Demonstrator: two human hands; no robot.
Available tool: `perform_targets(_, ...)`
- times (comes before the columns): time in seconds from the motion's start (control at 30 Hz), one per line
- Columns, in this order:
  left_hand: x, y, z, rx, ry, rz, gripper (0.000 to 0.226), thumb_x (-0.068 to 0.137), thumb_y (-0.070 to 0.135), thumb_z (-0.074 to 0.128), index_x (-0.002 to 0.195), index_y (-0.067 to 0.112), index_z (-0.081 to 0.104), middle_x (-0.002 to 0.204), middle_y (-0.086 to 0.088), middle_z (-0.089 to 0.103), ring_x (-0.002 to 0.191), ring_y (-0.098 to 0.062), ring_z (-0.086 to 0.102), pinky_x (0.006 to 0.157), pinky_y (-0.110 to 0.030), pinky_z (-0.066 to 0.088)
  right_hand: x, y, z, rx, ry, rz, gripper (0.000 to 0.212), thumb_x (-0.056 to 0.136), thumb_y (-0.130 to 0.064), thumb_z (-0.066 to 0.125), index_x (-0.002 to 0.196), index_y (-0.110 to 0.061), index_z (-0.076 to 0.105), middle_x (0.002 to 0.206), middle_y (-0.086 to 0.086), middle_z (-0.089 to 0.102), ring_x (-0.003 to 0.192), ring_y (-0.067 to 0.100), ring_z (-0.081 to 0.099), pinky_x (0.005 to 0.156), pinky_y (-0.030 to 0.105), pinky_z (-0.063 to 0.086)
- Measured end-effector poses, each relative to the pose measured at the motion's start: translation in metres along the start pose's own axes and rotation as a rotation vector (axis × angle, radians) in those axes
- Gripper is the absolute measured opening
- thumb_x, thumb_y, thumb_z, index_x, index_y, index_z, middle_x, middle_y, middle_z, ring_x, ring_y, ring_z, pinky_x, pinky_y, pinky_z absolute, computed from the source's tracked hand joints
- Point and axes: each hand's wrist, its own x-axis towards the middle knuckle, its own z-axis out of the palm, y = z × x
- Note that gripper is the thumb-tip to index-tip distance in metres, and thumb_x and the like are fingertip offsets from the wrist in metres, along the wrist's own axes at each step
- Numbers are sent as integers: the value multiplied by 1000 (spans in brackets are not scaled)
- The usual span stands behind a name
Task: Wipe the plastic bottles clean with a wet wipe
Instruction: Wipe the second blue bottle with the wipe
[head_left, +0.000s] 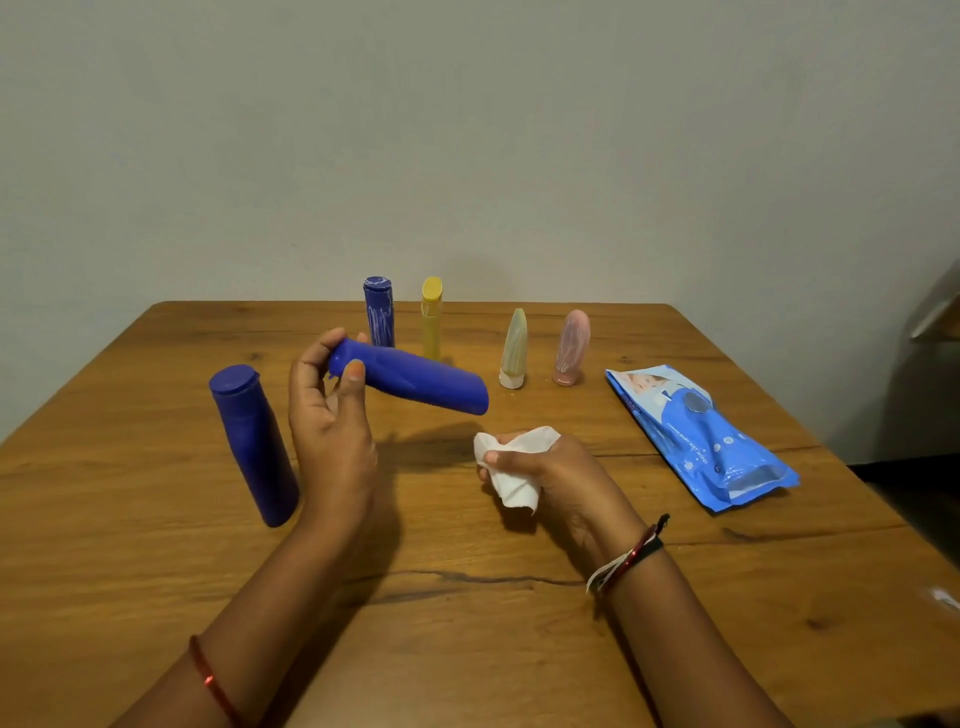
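A blue bottle (415, 382) is held sideways above the bench (467, 597), centre frame, its cap end grasped by the left hand (330, 415). A crumpled wipe (511, 467) is clenched in the right hand (550, 475), just below. Wiping seems paused; next, the wipe should be brought against the bottle's side.

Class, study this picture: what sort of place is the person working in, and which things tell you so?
Probably a room in a home, at a dining or work table: a plain wooden table pushed against a bare painted wall, with household plastic bottles and a pack of baby wet wipes on it.
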Motion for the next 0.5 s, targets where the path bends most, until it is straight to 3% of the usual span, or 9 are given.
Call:
perform_targets(0.13,-2,8,3,67,-138,172,34,96,-3,48,127,11,42,128,-8,50,119,-16,56,102,-25,43,1,-1,4,96,44,-93,20,76,-11,76,93,-15,66,92,17,72,87,28,69,89,48,53)
perform_targets(0.3,7,26,-3,325,-263,241,34,96,8,53,124,24,44,118,19,52,112,-8,58,95,-24,47,-5,0,15,235,-26,-115,16,86,-9,64,102,-6,63,100,23,69,85,27,69,80,38,54)
perform_targets(0.37,13,36,-7,435,-302,288,34,95,14,55,125,24,43,117,16,55,112,-1,55,95,-20,45,-4,3,17,240,-21,-116,14,86,-7,64,100,-6,63,100,21,70,88,27,68,82,40,54)
perform_targets(0.43,18,48,-12,568,-323,348,35,95,19,56,125,27,40,117,12,56,107,13,50,88,-4,37,-2,7,17,209,-32,-127,14,86,-7,64,100,-8,65,93,14,73,83,23,70,73,32,58)
perform_targets(0.5,20,57,-16,698,-340,399,37,94,23,57,126,28,39,116,12,55,106,14,46,98,-7,33,-1,9,16,185,-49,-144,13,85,-8,65,98,-10,67,89,10,74,81,19,70,65,26,56)
